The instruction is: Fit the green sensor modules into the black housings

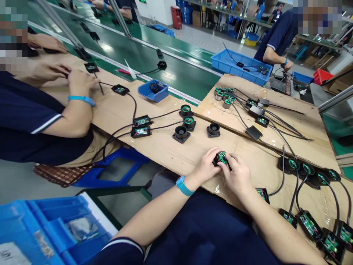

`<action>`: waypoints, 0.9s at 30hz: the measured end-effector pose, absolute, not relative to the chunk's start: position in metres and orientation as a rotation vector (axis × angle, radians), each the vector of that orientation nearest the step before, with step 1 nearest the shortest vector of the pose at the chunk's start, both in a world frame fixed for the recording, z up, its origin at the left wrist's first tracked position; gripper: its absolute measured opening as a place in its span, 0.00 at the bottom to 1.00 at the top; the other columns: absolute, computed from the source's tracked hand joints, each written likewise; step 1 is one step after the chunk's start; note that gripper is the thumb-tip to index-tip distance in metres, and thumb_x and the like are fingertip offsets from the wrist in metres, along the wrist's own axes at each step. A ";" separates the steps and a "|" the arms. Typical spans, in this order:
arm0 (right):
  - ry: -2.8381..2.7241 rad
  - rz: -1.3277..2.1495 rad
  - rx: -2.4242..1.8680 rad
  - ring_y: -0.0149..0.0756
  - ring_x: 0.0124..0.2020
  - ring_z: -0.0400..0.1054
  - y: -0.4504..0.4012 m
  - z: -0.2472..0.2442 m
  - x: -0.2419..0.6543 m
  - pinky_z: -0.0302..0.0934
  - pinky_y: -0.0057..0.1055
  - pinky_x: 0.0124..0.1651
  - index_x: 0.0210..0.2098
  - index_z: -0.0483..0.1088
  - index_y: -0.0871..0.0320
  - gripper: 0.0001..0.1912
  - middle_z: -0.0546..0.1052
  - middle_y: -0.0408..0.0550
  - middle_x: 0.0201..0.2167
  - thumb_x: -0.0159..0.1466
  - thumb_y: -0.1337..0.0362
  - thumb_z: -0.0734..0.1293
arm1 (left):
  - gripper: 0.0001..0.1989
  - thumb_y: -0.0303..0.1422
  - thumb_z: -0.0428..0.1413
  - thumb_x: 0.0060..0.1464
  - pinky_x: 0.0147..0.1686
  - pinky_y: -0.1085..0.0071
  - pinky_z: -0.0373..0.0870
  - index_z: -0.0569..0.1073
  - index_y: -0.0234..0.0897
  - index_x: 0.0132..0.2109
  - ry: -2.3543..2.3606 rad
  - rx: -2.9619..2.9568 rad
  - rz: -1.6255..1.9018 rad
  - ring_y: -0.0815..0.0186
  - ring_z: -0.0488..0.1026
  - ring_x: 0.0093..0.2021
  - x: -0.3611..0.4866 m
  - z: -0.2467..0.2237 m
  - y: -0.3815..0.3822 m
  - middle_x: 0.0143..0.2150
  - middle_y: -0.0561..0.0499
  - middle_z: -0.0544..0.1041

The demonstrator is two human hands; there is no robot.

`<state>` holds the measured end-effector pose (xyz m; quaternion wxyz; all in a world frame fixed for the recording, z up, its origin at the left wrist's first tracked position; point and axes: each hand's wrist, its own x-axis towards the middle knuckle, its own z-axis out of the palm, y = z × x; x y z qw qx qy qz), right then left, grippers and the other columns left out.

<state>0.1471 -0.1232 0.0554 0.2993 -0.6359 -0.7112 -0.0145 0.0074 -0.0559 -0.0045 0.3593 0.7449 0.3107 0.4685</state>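
Near the front edge of the cardboard-covered bench, my left hand [206,166] grips a black round housing [222,157] with a green circuit board in its top. My right hand [237,173] pinches the same housing from the right, fingers at its rim. A cable leads from a black box with a circuit board [263,195], partly hidden beside my right forearm; its other end is hard to trace. Beyond my hands stand an empty black square-based housing [213,129] and another one [181,134]. Two housings with green boards [189,123] are wired to open black boxes [141,131].
Several wired housings [307,169] and open boxes [310,224] lie at the right. Metal round parts [227,103] and cables cover the raised cardboard. A small blue bin [153,90] stands at the back. Another person's hands [79,79] work at the left.
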 end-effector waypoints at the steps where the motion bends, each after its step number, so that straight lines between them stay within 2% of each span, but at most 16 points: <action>1: -1.925 -0.005 -1.675 0.48 0.48 0.74 -0.123 0.055 0.148 0.72 0.44 0.52 0.50 0.76 0.63 0.18 0.75 0.63 0.53 0.69 0.56 0.65 | 0.28 0.23 0.60 0.48 0.62 0.50 0.70 0.70 0.38 0.58 0.768 1.909 1.189 0.54 0.71 0.59 0.007 -0.004 -0.055 0.57 0.42 0.73; 3: -1.965 0.043 -1.643 0.52 0.55 0.71 -0.126 0.054 0.152 0.69 0.47 0.57 0.51 0.75 0.63 0.20 0.71 0.65 0.59 0.69 0.54 0.66 | 0.28 0.25 0.62 0.49 0.62 0.51 0.69 0.70 0.38 0.58 0.694 1.889 1.159 0.54 0.72 0.59 0.005 -0.003 -0.054 0.57 0.42 0.74; 6: -1.938 0.070 -1.604 0.52 0.60 0.67 -0.130 0.051 0.159 0.66 0.49 0.61 0.56 0.73 0.62 0.22 0.69 0.64 0.61 0.68 0.55 0.67 | 0.29 0.30 0.65 0.50 0.63 0.51 0.68 0.69 0.38 0.59 0.652 1.864 1.146 0.53 0.71 0.60 0.004 -0.001 -0.052 0.59 0.42 0.74; 9: -1.953 0.119 -1.586 0.51 0.59 0.67 -0.128 0.046 0.164 0.66 0.51 0.61 0.55 0.73 0.60 0.20 0.71 0.61 0.60 0.67 0.56 0.67 | 0.29 0.29 0.64 0.51 0.64 0.51 0.67 0.68 0.39 0.60 0.641 1.901 1.052 0.53 0.70 0.61 0.004 0.000 -0.052 0.60 0.42 0.73; 13: -1.911 0.244 -1.597 0.47 0.51 0.73 -0.115 0.045 0.167 0.69 0.47 0.57 0.48 0.77 0.60 0.16 0.78 0.57 0.50 0.65 0.58 0.70 | 0.31 0.25 0.61 0.52 0.65 0.48 0.63 0.66 0.40 0.63 0.727 2.032 0.891 0.52 0.68 0.62 0.006 -0.001 -0.055 0.60 0.43 0.73; 14: -1.906 0.250 -1.602 0.46 0.49 0.74 -0.113 0.047 0.168 0.69 0.45 0.56 0.47 0.78 0.59 0.15 0.79 0.55 0.48 0.65 0.57 0.70 | 0.35 0.27 0.64 0.51 0.66 0.47 0.62 0.63 0.40 0.65 0.758 2.030 0.885 0.50 0.67 0.63 0.007 -0.001 -0.056 0.61 0.42 0.72; 16: -1.885 0.182 -1.601 0.45 0.47 0.75 -0.110 0.054 0.171 0.70 0.45 0.55 0.45 0.79 0.57 0.13 0.80 0.54 0.47 0.65 0.56 0.69 | 0.50 0.38 0.72 0.43 0.66 0.44 0.60 0.57 0.40 0.69 0.793 1.973 0.917 0.46 0.62 0.67 0.007 -0.002 -0.058 0.66 0.37 0.66; 18: -1.803 0.031 -1.597 0.46 0.48 0.74 -0.109 0.060 0.174 0.69 0.46 0.55 0.46 0.79 0.56 0.15 0.79 0.55 0.49 0.65 0.55 0.69 | 0.59 0.52 0.71 0.39 0.67 0.43 0.58 0.51 0.39 0.71 0.783 1.872 1.010 0.43 0.58 0.69 0.005 -0.002 -0.058 0.69 0.34 0.60; 20: -1.735 -0.092 -1.612 0.48 0.48 0.73 -0.106 0.061 0.177 0.69 0.48 0.54 0.46 0.79 0.58 0.17 0.78 0.58 0.50 0.66 0.54 0.69 | 0.54 0.61 0.61 0.48 0.67 0.46 0.59 0.50 0.37 0.71 0.757 1.751 1.131 0.45 0.59 0.69 0.002 -0.003 -0.057 0.69 0.33 0.60; 23: -1.848 -0.095 -1.665 0.48 0.43 0.74 -0.097 0.057 0.180 0.71 0.46 0.48 0.41 0.80 0.62 0.20 0.79 0.60 0.43 0.69 0.52 0.64 | 0.44 0.61 0.46 0.59 0.63 0.49 0.64 0.53 0.34 0.70 0.784 1.610 1.237 0.48 0.63 0.66 -0.002 -0.003 -0.055 0.66 0.31 0.63; 27: -1.827 -0.133 -1.710 0.47 0.44 0.72 -0.090 0.058 0.180 0.69 0.44 0.51 0.44 0.79 0.60 0.18 0.78 0.59 0.46 0.69 0.53 0.65 | 0.40 0.61 0.44 0.61 0.61 0.51 0.66 0.56 0.34 0.68 0.822 1.543 1.236 0.49 0.66 0.64 -0.002 -0.006 -0.055 0.64 0.32 0.66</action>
